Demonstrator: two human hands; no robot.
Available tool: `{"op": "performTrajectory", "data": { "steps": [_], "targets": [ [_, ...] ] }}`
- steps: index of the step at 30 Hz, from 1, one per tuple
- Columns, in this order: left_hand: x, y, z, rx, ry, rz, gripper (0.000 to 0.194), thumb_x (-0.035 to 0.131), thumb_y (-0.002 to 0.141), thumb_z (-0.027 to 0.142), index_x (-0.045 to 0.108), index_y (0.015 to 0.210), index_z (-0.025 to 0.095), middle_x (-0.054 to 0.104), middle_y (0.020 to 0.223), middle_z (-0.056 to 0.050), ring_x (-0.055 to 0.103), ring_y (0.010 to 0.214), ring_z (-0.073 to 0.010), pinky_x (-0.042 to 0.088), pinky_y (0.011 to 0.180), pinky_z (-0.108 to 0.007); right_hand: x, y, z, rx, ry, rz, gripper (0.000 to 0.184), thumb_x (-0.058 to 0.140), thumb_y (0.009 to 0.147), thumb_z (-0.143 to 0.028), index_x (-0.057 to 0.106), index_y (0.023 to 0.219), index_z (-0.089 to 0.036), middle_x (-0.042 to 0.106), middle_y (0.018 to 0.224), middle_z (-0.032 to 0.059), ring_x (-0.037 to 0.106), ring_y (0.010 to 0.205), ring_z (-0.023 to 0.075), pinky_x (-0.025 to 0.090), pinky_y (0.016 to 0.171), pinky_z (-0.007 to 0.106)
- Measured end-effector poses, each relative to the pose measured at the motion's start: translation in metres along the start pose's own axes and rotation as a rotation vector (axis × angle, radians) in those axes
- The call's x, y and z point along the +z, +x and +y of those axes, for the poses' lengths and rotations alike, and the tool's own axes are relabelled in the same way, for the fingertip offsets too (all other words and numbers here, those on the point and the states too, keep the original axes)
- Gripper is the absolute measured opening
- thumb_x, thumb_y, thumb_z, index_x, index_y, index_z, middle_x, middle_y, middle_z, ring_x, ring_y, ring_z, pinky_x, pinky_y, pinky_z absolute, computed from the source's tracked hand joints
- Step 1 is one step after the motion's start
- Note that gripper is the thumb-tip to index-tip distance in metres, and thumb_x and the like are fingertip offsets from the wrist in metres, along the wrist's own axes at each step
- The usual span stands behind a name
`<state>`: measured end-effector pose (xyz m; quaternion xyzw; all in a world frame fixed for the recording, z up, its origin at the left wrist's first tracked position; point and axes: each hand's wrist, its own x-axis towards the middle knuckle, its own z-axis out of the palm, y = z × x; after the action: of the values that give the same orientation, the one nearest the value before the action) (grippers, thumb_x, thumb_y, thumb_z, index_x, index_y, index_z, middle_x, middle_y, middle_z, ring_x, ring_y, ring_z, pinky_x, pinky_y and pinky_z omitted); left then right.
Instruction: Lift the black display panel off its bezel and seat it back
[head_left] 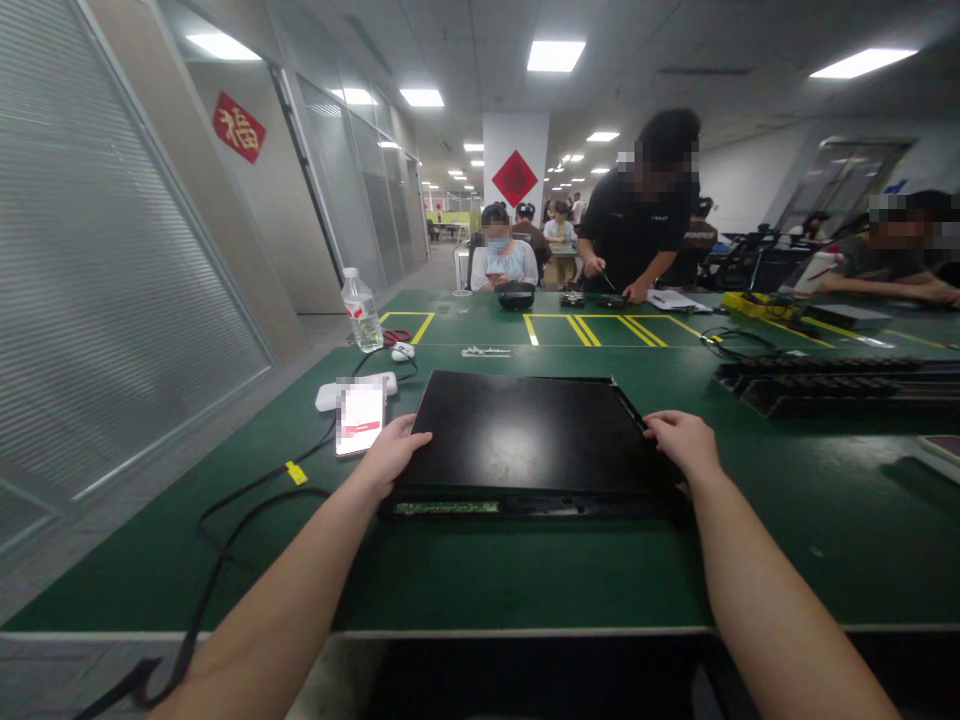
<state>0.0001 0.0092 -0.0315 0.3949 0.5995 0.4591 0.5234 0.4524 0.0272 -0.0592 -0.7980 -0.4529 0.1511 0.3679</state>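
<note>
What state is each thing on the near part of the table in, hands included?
Black panel: lying over the casing, not covering its near edge
Casing: near strip exposed
Green circuit board: partly uncovered
Left hand: gripping the panel's left side
Right hand: at the right edge, exact grip unclear
Bottle: upright, capped
Phone: face up, screen lit

We see a black panel (517,430), smooth, with a soft sheen; the tabletop (300,560) looks smooth and matt green; the bottle (362,315) is clear, glossy plastic; the phone (361,418) has a smooth glass-like face; the power strip (330,396) looks like smooth white plastic; the clipboard's sheets (675,301) look like white paper.
</note>
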Motion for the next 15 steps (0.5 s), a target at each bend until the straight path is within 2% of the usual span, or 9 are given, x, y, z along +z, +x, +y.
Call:
{"op": "performTrajectory", "data": {
  "steps": [15],
  "targets": [
    [-0.0069,0.008,-0.0062,0.007,0.025,0.004,0.048,0.074,0.085,0.013,0.065,0.132,0.02,0.082,0.104,-0.008,0.08,0.087,-0.0251,0.065,0.081,-0.037,0.0003,-0.0011,-0.0006,-0.006,-0.005,0.004,0.028,0.06,0.08,-0.032,0.083,0.092,-0.022,0.079,0.078,0.0045,0.069,0.071,0.0227,0.049,0.073,0.034]
  ]
}}
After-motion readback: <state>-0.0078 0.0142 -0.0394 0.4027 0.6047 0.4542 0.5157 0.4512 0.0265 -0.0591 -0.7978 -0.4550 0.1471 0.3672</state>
